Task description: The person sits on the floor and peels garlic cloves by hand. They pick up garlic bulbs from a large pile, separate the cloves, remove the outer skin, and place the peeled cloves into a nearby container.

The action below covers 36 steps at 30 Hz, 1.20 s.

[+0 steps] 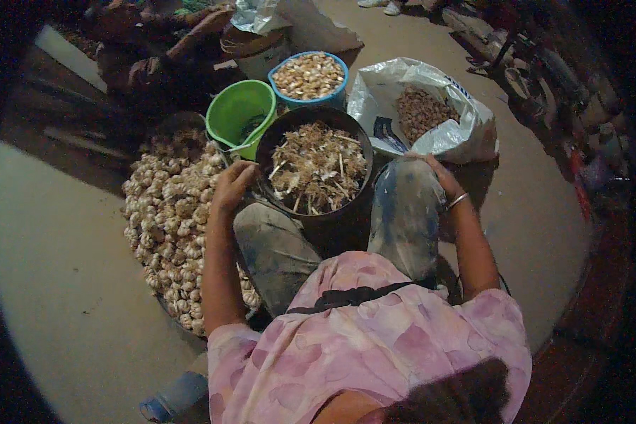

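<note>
My left hand rests beside my left knee, close to the rim of a dark round tub; whether it touches the rim I cannot tell. Dry garlic roots, stalks and skins lie in the tub. A large heap of garlic bulbs is to the left of my left arm. My right hand lies on my right knee, with nothing visible in it. Beyond the tub are a green bucket with dark contents and a blue-rimmed bucket full of garlic cloves.
A white woven sack with brown contents stands at right. Behind the buckets is another container. A person's arm shows at upper left. A plastic bottle lies at lower left, and a motorcycle or similar vehicle is at upper right.
</note>
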### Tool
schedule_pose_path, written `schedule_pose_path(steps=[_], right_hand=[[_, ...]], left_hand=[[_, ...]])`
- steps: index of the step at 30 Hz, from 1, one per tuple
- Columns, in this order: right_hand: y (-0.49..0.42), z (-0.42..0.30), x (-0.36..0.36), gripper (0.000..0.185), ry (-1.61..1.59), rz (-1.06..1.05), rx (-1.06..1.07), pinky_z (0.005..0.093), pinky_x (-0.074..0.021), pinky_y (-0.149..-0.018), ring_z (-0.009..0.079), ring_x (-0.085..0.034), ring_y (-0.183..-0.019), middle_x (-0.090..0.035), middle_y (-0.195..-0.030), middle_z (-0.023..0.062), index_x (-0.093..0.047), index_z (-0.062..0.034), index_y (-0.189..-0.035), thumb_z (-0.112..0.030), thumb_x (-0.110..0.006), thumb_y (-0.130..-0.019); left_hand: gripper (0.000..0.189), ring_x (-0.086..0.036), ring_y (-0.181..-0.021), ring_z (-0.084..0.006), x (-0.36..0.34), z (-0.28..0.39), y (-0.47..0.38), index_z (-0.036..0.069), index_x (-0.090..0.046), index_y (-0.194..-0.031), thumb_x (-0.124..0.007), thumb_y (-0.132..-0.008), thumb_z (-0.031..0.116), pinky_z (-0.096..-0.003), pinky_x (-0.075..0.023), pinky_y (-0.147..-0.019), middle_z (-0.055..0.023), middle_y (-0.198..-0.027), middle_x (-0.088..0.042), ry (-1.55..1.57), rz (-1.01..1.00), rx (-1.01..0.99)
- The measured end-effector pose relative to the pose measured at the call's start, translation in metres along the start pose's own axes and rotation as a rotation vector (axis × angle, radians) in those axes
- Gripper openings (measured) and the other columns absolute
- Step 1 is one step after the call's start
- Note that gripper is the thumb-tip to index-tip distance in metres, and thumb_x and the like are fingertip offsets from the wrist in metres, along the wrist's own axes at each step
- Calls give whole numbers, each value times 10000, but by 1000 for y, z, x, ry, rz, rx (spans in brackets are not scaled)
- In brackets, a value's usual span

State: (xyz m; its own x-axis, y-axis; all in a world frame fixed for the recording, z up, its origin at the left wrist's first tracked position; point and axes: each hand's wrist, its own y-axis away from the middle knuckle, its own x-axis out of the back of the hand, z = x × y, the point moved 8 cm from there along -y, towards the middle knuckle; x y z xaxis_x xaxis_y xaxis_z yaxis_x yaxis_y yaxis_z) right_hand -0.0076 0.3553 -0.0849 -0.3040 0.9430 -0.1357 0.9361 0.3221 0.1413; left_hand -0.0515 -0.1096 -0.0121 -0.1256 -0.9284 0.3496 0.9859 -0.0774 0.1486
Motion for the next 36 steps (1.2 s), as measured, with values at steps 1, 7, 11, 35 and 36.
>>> schedule_pose_path(steps=[1,7,11,35,36], right_hand=[[2,59,29,369,-155,106,-98,334,-442,-928,178,-551,-1080,-592,-1178,84,-539,-91,-1281,-280,-396,-999],[47,210,60,357,27,604,-453,334,-451,-898,178,-567,-1033,-605,-1134,78,-548,-89,-1246,-295,-398,-996],[65,218,42,348,152,609,-489,331,-454,-883,175,-573,-1010,-612,-1105,74,-563,-84,-1208,-308,-407,-991],[-44,38,89,389,308,400,238,316,-476,-764,166,-607,-838,-651,-906,44,-657,-46,-942,-379,-456,-963],[-61,-23,17,405,151,342,192,320,-481,-731,175,-603,-800,-644,-871,40,-666,-39,-896,-375,-450,-962]], left_hand=[[247,-568,-789,-131,-6,-2,-9,-6,-631,-1012,-581,-910,213,-284,-460,-717,-35,-868,-630,-3,-40,-28],[302,-571,-755,-134,-2,-18,-15,-22,-628,-1024,-605,-894,250,-295,-466,-689,-55,-864,-635,-28,-11,-1],[342,-590,-765,-164,15,-49,-26,-24,-641,-999,-590,-901,300,-322,-475,-694,-79,-879,-658,-179,-64,-89],[253,-616,-776,-195,-23,-8,-41,0,-644,-1020,-598,-887,210,-333,-485,-703,-95,-866,-670,-412,-235,-271],[255,-623,-770,-206,-5,-21,-31,10,-650,-1014,-602,-885,225,-336,-485,-704,-105,-862,-670,-382,-209,-208]])
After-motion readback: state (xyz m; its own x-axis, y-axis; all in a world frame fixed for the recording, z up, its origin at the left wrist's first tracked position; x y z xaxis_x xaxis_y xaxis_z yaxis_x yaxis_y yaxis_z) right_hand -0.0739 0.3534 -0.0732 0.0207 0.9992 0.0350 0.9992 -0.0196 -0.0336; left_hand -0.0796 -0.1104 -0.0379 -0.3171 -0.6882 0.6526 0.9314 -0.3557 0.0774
